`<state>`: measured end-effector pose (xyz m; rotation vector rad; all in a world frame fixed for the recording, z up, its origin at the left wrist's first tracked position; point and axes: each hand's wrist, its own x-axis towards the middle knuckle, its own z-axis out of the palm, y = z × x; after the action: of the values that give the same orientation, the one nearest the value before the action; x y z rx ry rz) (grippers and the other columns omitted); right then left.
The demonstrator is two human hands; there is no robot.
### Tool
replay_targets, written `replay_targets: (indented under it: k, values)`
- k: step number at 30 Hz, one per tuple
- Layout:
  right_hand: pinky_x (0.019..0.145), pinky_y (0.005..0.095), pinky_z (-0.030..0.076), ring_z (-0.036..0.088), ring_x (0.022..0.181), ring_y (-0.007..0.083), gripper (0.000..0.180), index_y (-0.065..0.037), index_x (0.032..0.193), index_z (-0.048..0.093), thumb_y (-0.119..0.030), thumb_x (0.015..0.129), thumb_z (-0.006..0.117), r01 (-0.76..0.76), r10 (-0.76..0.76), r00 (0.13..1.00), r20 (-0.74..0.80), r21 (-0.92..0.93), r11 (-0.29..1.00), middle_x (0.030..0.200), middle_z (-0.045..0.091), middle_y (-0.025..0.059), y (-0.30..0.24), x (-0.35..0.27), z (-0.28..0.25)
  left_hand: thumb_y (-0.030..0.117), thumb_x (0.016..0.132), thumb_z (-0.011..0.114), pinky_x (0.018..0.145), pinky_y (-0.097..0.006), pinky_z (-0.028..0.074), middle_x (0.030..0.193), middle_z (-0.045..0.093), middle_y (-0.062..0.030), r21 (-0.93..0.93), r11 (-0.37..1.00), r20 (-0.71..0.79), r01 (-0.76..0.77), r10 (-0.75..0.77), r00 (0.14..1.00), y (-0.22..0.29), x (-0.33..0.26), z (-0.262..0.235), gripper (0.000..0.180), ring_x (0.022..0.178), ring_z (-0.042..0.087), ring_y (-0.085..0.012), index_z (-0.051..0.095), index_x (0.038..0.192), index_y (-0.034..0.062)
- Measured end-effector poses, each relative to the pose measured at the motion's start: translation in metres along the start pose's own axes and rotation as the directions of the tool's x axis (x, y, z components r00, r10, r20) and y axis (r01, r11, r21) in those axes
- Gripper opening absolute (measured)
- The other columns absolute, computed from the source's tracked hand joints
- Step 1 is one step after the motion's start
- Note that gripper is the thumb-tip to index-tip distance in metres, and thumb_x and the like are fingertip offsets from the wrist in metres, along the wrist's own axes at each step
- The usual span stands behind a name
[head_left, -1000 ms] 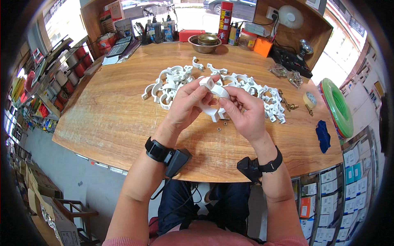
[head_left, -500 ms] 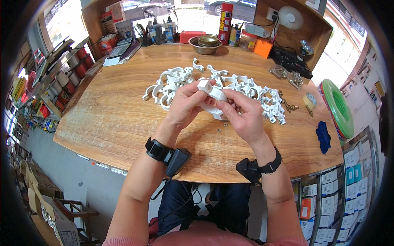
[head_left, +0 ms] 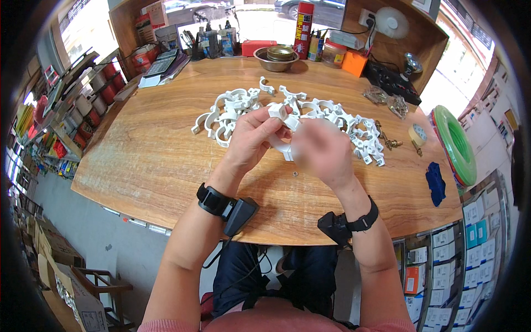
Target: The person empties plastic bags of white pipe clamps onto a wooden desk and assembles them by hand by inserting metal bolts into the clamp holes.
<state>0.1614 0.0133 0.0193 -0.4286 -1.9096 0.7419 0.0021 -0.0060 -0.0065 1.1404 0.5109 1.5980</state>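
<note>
Pinching a white plastic clamp (head_left: 277,113) between thumb and fingers of the left hand (head_left: 251,138), above the middle of the bench (head_left: 138,171). Too blurred at the right hand (head_left: 325,152), close beside the clamp, to tell its grip. Nearer, with a small nut (head_left: 295,174) on the wood. Beyond, with heaped white clamps (head_left: 369,148); farther right, with brass-coloured bolts (head_left: 394,144) and a tape roll (head_left: 417,134).

red spray can (head_left: 302,32) near metal bowls (head_left: 275,66), orange box (head_left: 354,64) farther right
</note>
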Motion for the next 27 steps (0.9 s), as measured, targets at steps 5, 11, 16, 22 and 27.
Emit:
replay_targets:
  k: [5, 11, 16, 22, 27]
  values:
    - [0.051, 0.0215, 0.042, 0.053, 0.055, 0.0081, 0.019, 0.001, 0.089, 0.060, -0.015, 0.080, 0.057, -0.236, 0.214, 0.965, 0.154, 0.139, 0.962, 0.064, 0.058, 0.0077, 0.006, 0.010, -0.023, 0.023, 0.082, 0.054, 0.064, -0.025, 0.045, 0.079, 0.056, -0.0043, -0.117, 0.992, -0.007, -0.055, 0.054, 0.998, -0.002, 0.000, -0.005, 0.032, 0.069, 0.053, -0.0104, 0.052, 0.103, -0.0013]
    - [0.064, 0.0343, 0.047, 0.058, 0.067, 0.0265, 0.017, -0.006, 0.080, 0.064, -0.020, 0.071, 0.060, -0.193, 0.424, 0.848, 0.317, -0.560, 0.806, 0.074, 0.061, 0.0131, 0.039, 0.011, -0.037, 0.035, 0.085, 0.047, 0.071, -0.031, 0.043, 0.083, 0.052, -0.0045, -0.404, 0.914, -0.012, -0.044, 0.043, 0.999, -0.004, 0.009, -0.026, 0.036, 0.077, 0.049, -0.0162, 0.050, 0.100, 0.0028]
    - [0.066, 0.0345, 0.046, 0.059, 0.071, 0.0268, 0.015, -0.008, 0.081, 0.065, -0.017, 0.070, 0.061, -0.008, 0.521, 0.750, 0.407, -0.782, 0.623, 0.075, 0.062, 0.0119, 0.055, 0.004, -0.027, 0.036, 0.084, 0.049, 0.066, -0.028, 0.039, 0.073, 0.046, -0.0015, -0.412, 0.910, -0.077, -0.049, 0.019, 0.997, -0.002, 0.007, -0.017, 0.035, 0.067, 0.042, -0.0135, 0.049, 0.097, 0.0034]
    - [0.067, 0.0349, 0.047, 0.060, 0.074, 0.0272, 0.017, -0.008, 0.082, 0.065, -0.016, 0.068, 0.062, 0.042, 0.552, 0.726, 0.409, -0.828, 0.559, 0.077, 0.062, 0.0128, 0.061, 0.003, -0.021, 0.042, 0.081, 0.051, 0.063, -0.028, 0.036, 0.072, 0.041, 0.0008, -0.366, 0.931, -0.070, 0.007, -0.035, 0.997, 0.000, 0.003, -0.008, 0.039, 0.063, 0.037, -0.0120, 0.050, 0.094, 0.0051]
    - [0.064, 0.0332, 0.048, 0.060, 0.069, 0.0238, 0.015, -0.005, 0.079, 0.063, -0.015, 0.068, 0.062, 0.057, 0.402, 0.833, 0.381, -0.781, 0.622, 0.073, 0.062, 0.0112, 0.045, 0.009, -0.027, 0.037, 0.081, 0.054, 0.082, -0.041, 0.043, 0.095, 0.054, -0.0077, -0.478, 0.876, 0.146, 0.067, 0.004, 0.989, -0.014, 0.006, -0.036, 0.040, 0.087, 0.054, -0.0211, 0.049, 0.103, 0.0035]
